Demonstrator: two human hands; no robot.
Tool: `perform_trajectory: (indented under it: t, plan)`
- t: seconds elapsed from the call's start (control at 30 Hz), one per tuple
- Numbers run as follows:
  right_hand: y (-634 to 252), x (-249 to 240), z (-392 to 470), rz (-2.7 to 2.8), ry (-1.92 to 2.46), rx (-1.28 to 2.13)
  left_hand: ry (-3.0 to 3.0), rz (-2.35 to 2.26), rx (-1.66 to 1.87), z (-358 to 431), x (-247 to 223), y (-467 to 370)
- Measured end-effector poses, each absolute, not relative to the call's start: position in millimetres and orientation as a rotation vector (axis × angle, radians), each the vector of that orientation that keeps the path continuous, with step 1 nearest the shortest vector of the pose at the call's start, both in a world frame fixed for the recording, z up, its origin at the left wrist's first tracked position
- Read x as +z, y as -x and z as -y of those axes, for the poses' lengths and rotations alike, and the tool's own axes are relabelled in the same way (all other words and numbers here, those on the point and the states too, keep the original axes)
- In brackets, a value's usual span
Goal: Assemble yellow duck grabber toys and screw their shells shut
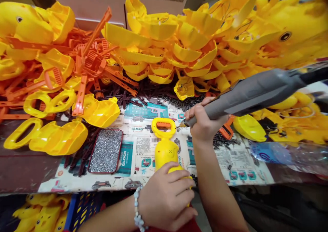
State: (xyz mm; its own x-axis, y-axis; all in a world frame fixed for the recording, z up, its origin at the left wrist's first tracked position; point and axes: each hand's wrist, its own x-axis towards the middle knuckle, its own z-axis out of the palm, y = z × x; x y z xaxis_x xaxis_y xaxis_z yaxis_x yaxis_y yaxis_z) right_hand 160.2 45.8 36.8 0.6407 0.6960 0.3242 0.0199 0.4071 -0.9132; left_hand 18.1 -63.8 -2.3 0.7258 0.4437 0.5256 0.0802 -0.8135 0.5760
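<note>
My left hand (165, 194), with a beaded bracelet at the wrist, is wrapped over a yellow plastic toy body (165, 153) at the table's front edge. The toy's ring-shaped handle (154, 126) points away from me, with a bit of orange inside the loop. In my right hand (205, 122) is a grey power screwdriver (251, 95), held near its front end. Its tip points left, close beside the toy's handle, and I cannot tell whether it touches. My left fingers hide the toy's lower part.
A red-rimmed tray of small screws (105, 151) sits left of the toy. Yellow shells (189, 50) are heaped along the back, with orange plastic parts (89, 64) piled at the left. A clear plastic bottle (294, 155) lies at right. Below left is a blue basket (83, 208) beside yellow toys.
</note>
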Motion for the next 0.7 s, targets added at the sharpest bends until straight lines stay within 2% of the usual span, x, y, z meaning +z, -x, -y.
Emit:
perform_trajectory:
  t: [0.27,0.4,0.53,0.7]
  plan:
    - [-161,31,-55,0.877,1.113,0.530,-2.394,-0.340,1.220,61,-18,-26]
    - [-149,21,-40,0.811,1.092,0.363,-2.470,-0.283,1.289,56,-29,-31]
    - [-142,14,-28,0.766,1.088,0.211,-2.500,-0.350,1.031,58,-20,-20]
    - [-168,39,-31,0.963,1.137,0.284,-2.630,-0.521,0.478,65,-1,9]
